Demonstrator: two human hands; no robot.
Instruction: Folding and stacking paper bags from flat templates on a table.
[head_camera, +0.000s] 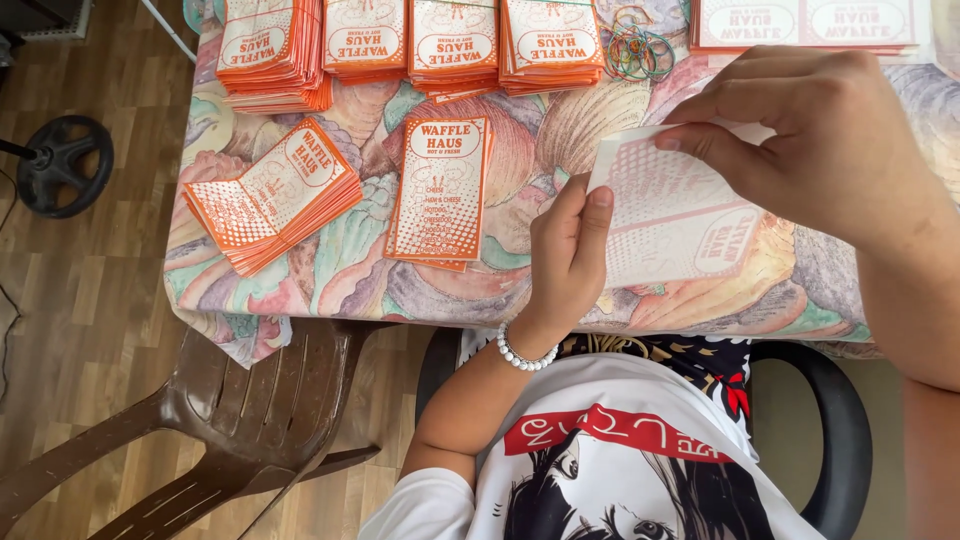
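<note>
My left hand (568, 258), with a white bead bracelet on the wrist, holds the left edge of a pale paper sheet (675, 225) with faint orange print, thumb on top. My right hand (820, 130) pinches the sheet's upper edge from the right. The sheet lies flat on the table's pastel patterned cloth (340, 270), right in front of me. To its left lies a flat stack of orange-and-white printed sheets (440, 190). A fanned stack of folded ones (272, 195) sits further left.
Several more orange stacks (410, 40) line the table's far edge, with a pile of coloured rubber bands (638, 48) and white sheets (805, 22) at the back right. A brown plastic chair (250, 420) stands at the lower left, and a black round stand base (62, 165) is on the wooden floor.
</note>
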